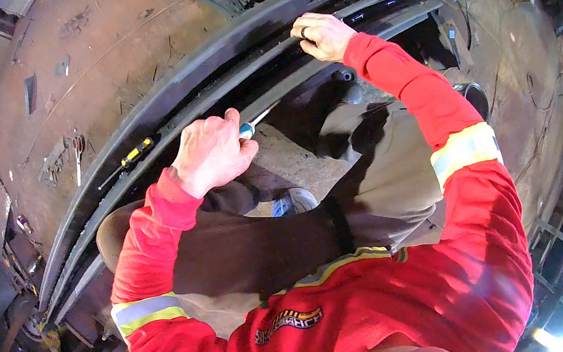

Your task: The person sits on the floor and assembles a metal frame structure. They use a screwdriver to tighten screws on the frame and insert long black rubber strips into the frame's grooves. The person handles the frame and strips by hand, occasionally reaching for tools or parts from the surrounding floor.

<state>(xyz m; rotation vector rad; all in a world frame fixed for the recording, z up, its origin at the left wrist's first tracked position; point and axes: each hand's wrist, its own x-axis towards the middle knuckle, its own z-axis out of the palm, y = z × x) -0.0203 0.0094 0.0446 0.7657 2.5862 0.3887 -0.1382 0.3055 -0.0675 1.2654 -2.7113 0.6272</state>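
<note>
A rusty brown steel table [128, 45] is seen filling the upper half of the frame, scattered with scraps. Across it, from the lower left to the upper right, a stack of long dark curved metal strips [219, 60] is being laid out on edge. Below them, at the lower centre, the person's red high-visibility sleeves and brown trousers are being shown.

The right hand [323, 35], in the upper centre, is being rested on the top edge of one strip, its fingers curled together over that edge. The left hand [212, 154], at the centre, is being closed in a fist around a blue-handled tool [247, 130], whose pale shaft is pointing up-right toward the strips. A yellow-and-black screwdriver [134, 155] is lying on the strips, just left of the left hand.
</note>
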